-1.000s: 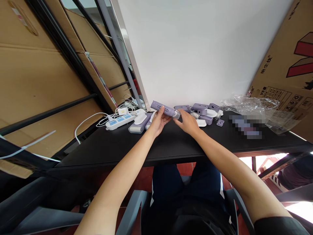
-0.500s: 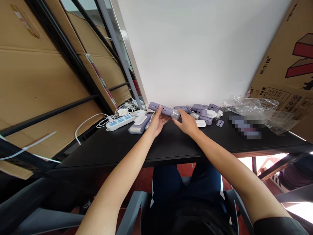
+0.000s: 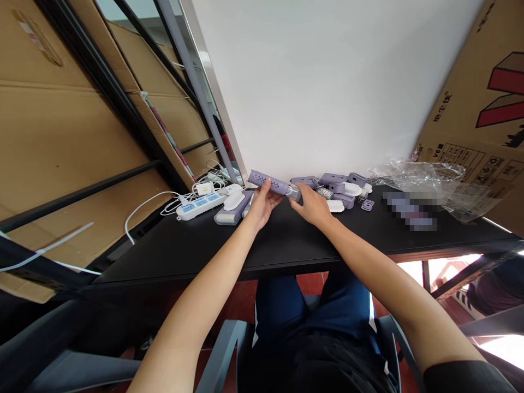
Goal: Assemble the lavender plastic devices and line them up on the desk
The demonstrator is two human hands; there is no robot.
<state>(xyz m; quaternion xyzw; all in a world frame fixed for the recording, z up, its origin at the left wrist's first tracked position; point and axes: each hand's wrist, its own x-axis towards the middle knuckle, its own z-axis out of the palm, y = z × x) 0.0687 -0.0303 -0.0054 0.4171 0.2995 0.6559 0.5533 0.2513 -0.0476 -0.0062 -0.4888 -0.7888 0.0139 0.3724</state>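
Above the black table (image 3: 286, 251) I hold a long purple casing (image 3: 264, 180), dotted with small holes and tilted down to the right. My left hand (image 3: 263, 206) is closed around its underside, with the thumb on top. At its right end is a clear plastic end piece (image 3: 293, 191). My right hand (image 3: 310, 203) pinches this end piece between thumb and fingers, some of which are hidden. Just left of my hands lies a purple and white device (image 3: 232, 208) with a clear end. Several purple casings (image 3: 333, 179) and white parts (image 3: 336, 206) lie right of my right hand.
A white power strip (image 3: 200, 205) with tangled cables sits at the left. Crumpled clear plastic (image 3: 429, 174) lies at the right, near a blurred-out object (image 3: 410, 212) and a flat purple piece (image 3: 367, 204). A white panel (image 3: 327, 87) stands behind, beside a cardboard box (image 3: 462, 131).
The view has shifted slightly. Both hands keep their grip on the purple casing and its clear end piece, which sits a touch lower and looks clearer now.
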